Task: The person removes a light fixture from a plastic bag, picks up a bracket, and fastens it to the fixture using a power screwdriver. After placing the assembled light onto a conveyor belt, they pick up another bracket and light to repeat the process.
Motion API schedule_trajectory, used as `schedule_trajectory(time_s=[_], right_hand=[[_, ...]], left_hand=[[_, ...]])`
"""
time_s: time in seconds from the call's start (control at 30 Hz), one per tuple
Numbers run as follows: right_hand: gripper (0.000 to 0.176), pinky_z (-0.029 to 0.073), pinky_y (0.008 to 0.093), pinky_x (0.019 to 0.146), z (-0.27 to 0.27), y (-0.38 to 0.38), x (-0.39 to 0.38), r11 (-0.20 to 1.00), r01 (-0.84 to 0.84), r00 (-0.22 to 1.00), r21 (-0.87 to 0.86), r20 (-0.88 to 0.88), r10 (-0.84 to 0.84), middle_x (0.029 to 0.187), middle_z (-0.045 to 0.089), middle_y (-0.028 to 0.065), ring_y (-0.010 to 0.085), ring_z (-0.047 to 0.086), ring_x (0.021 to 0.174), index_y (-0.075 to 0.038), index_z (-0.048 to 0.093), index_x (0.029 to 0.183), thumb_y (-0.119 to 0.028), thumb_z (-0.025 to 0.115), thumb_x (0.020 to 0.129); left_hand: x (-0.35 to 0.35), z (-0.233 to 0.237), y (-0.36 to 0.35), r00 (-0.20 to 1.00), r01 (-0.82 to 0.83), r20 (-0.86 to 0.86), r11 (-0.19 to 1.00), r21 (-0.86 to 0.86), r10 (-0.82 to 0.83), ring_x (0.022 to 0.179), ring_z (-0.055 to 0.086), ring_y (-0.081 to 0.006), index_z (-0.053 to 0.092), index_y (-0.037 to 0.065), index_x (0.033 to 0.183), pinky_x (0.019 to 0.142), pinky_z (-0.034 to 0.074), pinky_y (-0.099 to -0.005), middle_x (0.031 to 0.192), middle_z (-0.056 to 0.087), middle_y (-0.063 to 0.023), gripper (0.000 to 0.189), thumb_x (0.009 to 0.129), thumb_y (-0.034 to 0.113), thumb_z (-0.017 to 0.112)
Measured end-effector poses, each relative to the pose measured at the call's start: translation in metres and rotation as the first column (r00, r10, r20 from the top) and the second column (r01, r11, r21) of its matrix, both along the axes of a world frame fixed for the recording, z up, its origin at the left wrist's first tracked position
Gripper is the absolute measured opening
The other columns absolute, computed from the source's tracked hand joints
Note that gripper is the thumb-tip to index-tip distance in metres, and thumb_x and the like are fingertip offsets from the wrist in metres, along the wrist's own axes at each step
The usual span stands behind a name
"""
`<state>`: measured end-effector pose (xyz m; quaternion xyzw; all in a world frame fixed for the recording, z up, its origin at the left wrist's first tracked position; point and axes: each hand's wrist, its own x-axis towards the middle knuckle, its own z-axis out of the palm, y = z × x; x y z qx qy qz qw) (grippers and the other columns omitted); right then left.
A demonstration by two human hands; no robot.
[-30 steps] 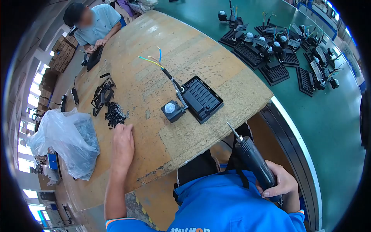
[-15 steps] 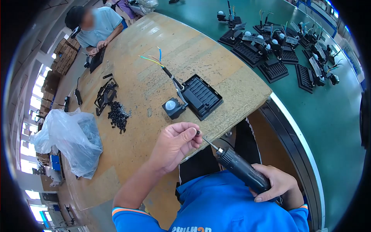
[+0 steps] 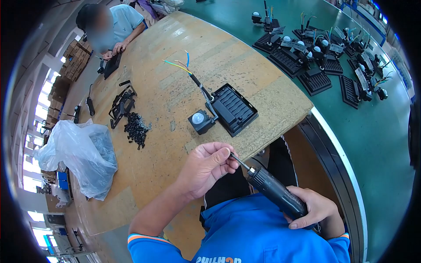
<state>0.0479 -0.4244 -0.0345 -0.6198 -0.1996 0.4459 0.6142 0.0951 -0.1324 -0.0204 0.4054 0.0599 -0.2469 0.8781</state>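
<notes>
My right hand [image 3: 316, 207] is wrapped round a black electric screwdriver [image 3: 277, 191], whose bit points up and left. At the bit's tip, the thumb and fingers of my left hand [image 3: 206, 171] pinch a small black screw [image 3: 231, 154], mostly covered by the fingertips. Just beyond the hands, a black finned floodlight housing [image 3: 234, 111] lies on the wooden table. Joined to its side is a black motion sensor [image 3: 201, 121] with a white dome, and a cable [image 3: 195, 81] with stripped coloured wires sticks out.
Left of the housing lie a pile of black screws [image 3: 137, 129] and black brackets [image 3: 122, 105], near a plastic bag [image 3: 76, 158]. Across the wooden table [image 3: 175, 52], a person [image 3: 125, 26] handles a black housing. Several finished-looking floodlights [image 3: 315, 82] rest on the green surface at right.
My left hand has moved slightly right, bringing the screw to the screwdriver's tip, where a gap showed before. The right hand has barely moved. The view has shifted slightly.
</notes>
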Motion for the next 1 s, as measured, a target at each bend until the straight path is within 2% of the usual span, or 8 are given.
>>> schedule_trajectory(time_s=[0.17, 0.23, 0.43, 0.6, 0.7, 0.77, 0.9, 1.0], right_hand=[[0.077, 0.048, 0.0253, 0.065, 0.002, 0.0, -0.001, 1.0, -0.006, 1.0, -0.009, 0.012, 0.006, 0.081, 0.061, 0.0072, 0.0137, 0.06, 0.072, 0.001, 0.041, 0.126, -0.028, 0.08, 0.067], [0.076, 0.048, 0.0253, 0.064, 0.002, 0.0, -0.001, 1.0, -0.013, 0.998, -0.022, 0.053, 0.014, 0.081, 0.061, 0.0071, 0.0134, 0.06, 0.071, 0.001, 0.041, 0.125, -0.025, 0.081, 0.066], [0.074, 0.048, 0.0248, 0.062, -0.006, 0.004, 0.0, 1.0, 0.019, 1.0, 0.004, 0.009, -0.019, 0.076, 0.062, 0.0054, 0.0114, 0.06, 0.066, 0.002, 0.044, 0.121, -0.018, 0.083, 0.061], [0.075, 0.048, 0.0242, 0.061, -0.003, 0.016, 0.005, 0.991, 0.089, 0.993, 0.099, -0.084, -0.081, 0.074, 0.062, 0.0076, 0.0131, 0.061, 0.064, 0.004, 0.043, 0.119, -0.017, 0.084, 0.059], [0.074, 0.049, 0.0245, 0.061, -0.004, 0.012, 0.005, 0.985, 0.129, 0.986, 0.117, -0.118, -0.115, 0.075, 0.062, 0.0082, 0.0136, 0.062, 0.065, 0.004, 0.044, 0.117, -0.017, 0.084, 0.059], [0.074, 0.049, 0.0247, 0.061, -0.004, 0.008, 0.005, 0.983, 0.15, 0.982, 0.104, -0.133, -0.135, 0.075, 0.062, 0.0086, 0.014, 0.062, 0.065, 0.004, 0.044, 0.116, -0.018, 0.085, 0.059], [0.074, 0.05, 0.0255, 0.06, -0.007, 0.001, 0.004, 0.973, 0.22, 0.96, 0.063, -0.192, -0.204, 0.075, 0.062, 0.01, 0.0149, 0.062, 0.065, 0.004, 0.044, 0.113, -0.019, 0.086, 0.057], [0.072, 0.049, 0.0252, 0.059, -0.005, 0.001, 0.003, 0.958, 0.284, 0.936, 0.045, -0.23, -0.267, 0.075, 0.061, 0.01, 0.0147, 0.062, 0.065, 0.004, 0.045, 0.112, -0.018, 0.086, 0.056]], left_hand=[[-0.004, 0.005, 0.001, 0.993, -0.029, 0.119, 0.981, 0.192, 0.006, 0.075, 0.06, -0.015, 0.058, -0.002, 0.094, 0.069, 0.051, -0.0268, 0.084, 0.062, -0.0099, 0.012, 0.089, 0.009, 0.056], [-0.005, 0.009, 0.001, 0.945, -0.066, 0.314, 0.882, 0.466, -0.095, 0.069, 0.059, -0.0156, 0.057, -0.001, 0.092, 0.066, 0.051, -0.0269, 0.083, 0.06, -0.0099, 0.007, 0.087, 0.003, 0.056], [-0.007, 0.001, 0.0, 0.995, -0.056, 0.086, 0.991, 0.124, 0.045, 0.07, 0.058, -0.0127, 0.058, -0.001, 0.093, 0.065, 0.05, -0.024, 0.08, 0.06, -0.0069, 0.008, 0.086, 0.002, 0.057], [-0.009, 0.013, 0.008, 0.986, -0.067, 0.165, 0.96, 0.271, 0.022, 0.071, 0.059, -0.0125, 0.058, -0.003, 0.103, 0.066, 0.049, -0.0228, 0.081, 0.061, -0.007, 0.018, 0.086, 0.003, 0.059], [-0.011, 0.027, 0.034, 0.986, 0.03, 0.105, 0.751, 0.66, -0.131, 0.071, 0.057, -0.0107, 0.062, -0.002, 0.098, 0.066, 0.047, -0.0222, 0.08, 0.061, -0.0053, 0.015, 0.084, 0.004, 0.061], [-0.011, 0.02, 0.061, 0.874, -0.32, 0.413, 0.334, 0.887, -0.258, 0.071, 0.055, -0.0087, 0.066, -0.001, 0.087, 0.064, 0.044, -0.0225, 0.079, 0.061, -0.0032, 0.008, 0.081, 0.004, 0.063], [0.01, 0.002, 0.114, 0.803, -0.591, 0.576, -0.074, 0.803, -0.152, 0.068, 0.053, -0.01, 0.066, -0.002, 0.084, 0.061, 0.042, -0.0234, 0.075, 0.059, -0.0036, 0.011, 0.076, 0.004, 0.065], [0.028, -0.012, 0.137, 0.772, -0.635, 0.618, -0.191, 0.748, -0.149, 0.067, 0.056, -0.0208, 0.065, -0.002, 0.087, 0.062, 0.045, -0.03, 0.075, 0.058, -0.011, 0.016, 0.075, 0.008, 0.068]])
